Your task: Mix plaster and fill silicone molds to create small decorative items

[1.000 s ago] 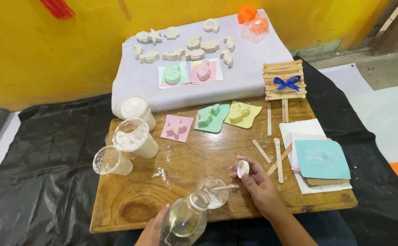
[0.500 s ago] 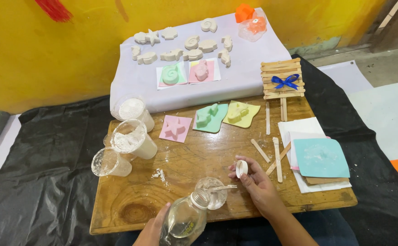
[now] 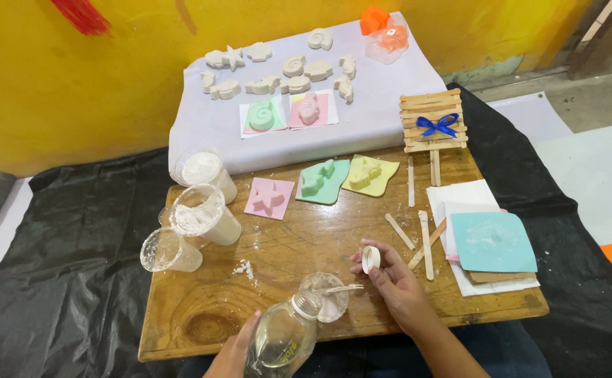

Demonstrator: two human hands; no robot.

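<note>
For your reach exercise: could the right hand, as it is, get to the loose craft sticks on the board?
Probably yes: the right hand lies just beside the craft sticks with bare board between, though it holds a white cap.

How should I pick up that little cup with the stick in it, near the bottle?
Grip the small cup by its side wall, coming from the right, where the wooden board is bare. The bottle leans in at its left, and the stick lies across the open rim, so avoid the top.

Three pastel moulds, pink star mould (image 3: pixel 269 198), green mould (image 3: pixel 322 180) and yellow mould (image 3: pixel 369 173), lie on a wooden board (image 3: pixel 201 315) near powder-filled cups (image 3: pixel 204 213).
</note>
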